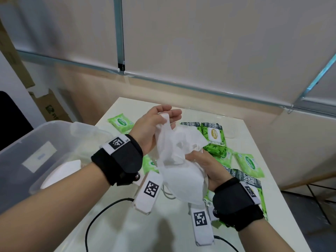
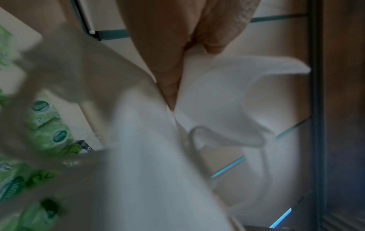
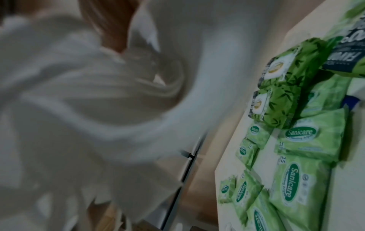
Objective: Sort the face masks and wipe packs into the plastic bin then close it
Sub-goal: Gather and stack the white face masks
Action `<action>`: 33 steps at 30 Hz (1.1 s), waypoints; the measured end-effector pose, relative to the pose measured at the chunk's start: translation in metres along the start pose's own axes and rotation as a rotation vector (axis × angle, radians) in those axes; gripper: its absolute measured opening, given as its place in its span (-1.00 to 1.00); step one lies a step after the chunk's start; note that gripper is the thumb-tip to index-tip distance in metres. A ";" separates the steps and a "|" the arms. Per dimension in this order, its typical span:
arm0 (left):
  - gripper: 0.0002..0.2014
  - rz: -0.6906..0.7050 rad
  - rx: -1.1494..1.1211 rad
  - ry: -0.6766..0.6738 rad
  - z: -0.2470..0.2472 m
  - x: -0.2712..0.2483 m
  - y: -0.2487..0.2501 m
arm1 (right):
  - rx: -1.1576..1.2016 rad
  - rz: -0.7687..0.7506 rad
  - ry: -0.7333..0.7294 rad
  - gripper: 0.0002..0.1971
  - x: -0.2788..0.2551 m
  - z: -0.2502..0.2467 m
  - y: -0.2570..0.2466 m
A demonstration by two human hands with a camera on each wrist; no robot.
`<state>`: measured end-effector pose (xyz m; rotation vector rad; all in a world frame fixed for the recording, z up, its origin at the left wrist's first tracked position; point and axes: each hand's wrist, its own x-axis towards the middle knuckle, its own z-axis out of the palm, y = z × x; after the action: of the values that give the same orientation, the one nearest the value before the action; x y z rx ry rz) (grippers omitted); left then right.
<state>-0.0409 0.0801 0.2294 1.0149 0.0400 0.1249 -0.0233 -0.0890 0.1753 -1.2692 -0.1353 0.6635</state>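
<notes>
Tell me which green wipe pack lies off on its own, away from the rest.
The small light-green wipe pack at the table's far left, just beyond the plastic bin. All the other green packs cluster together on the right, past the bundle of masks held in both hands.

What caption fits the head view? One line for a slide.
Both hands hold white face masks above green wipe packs, beside the plastic bin.

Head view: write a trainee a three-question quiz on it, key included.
1. True or false: the wipe packs lie on the table.
2. What do both hands hold? A) face masks B) a lid
3. On which side of the person is the plastic bin?

Key: 1 true. 2 A: left hand and right hand grip them. 3 Left.
</notes>
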 end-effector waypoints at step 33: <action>-0.91 -0.132 0.933 -0.158 -0.026 0.006 0.015 | -0.006 -0.099 0.107 -0.60 0.004 -0.023 0.002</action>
<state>-0.0388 0.1109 0.2281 1.9457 0.0191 -0.1126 -0.0107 -0.1060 0.1656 -1.2923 -0.1118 0.5096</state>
